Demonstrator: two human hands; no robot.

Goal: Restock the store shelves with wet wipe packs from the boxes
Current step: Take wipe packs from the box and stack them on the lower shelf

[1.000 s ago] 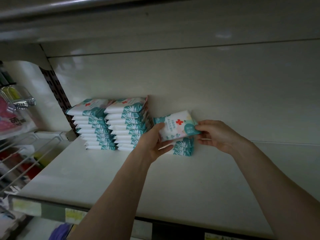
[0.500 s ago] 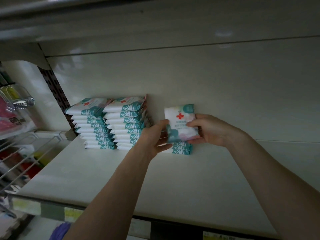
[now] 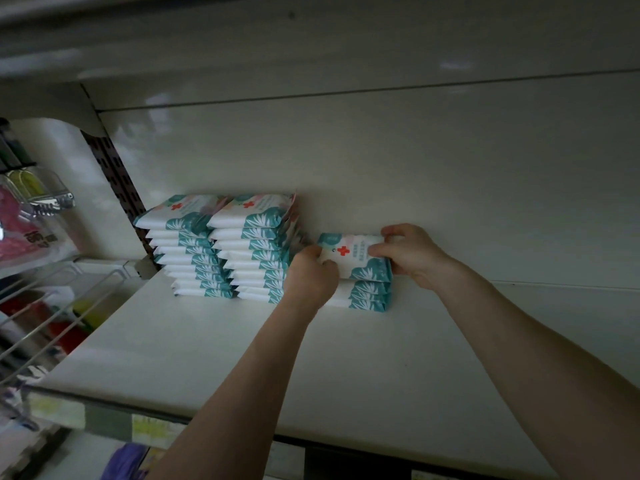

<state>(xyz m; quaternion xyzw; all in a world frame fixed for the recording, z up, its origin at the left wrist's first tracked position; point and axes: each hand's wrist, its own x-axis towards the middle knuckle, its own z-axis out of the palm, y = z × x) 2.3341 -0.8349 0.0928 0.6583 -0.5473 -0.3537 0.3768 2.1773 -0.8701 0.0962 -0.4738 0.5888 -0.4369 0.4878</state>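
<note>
A white and teal wet wipe pack [image 3: 353, 256] with a red cross lies flat on top of a short stack of packs [image 3: 367, 296] at the back of the white shelf [image 3: 242, 358]. My left hand [image 3: 311, 275] grips the pack's left end. My right hand [image 3: 408, 252] pinches its right end, thumb on top. Left of this stack stand two tall stacks of the same packs [image 3: 221, 247], side by side against the back wall.
A perforated upright [image 3: 114, 181] bounds the shelf on the left. Beyond it are wire racks [image 3: 52, 306] and hanging goods [image 3: 31, 216]. Price labels [image 3: 152, 427] run along the shelf's front edge. An upper shelf [image 3: 311, 39] hangs overhead.
The pack was tilted up in both hands; it has been turned and laid flat on the short stack. Both hands still hold its ends.
</note>
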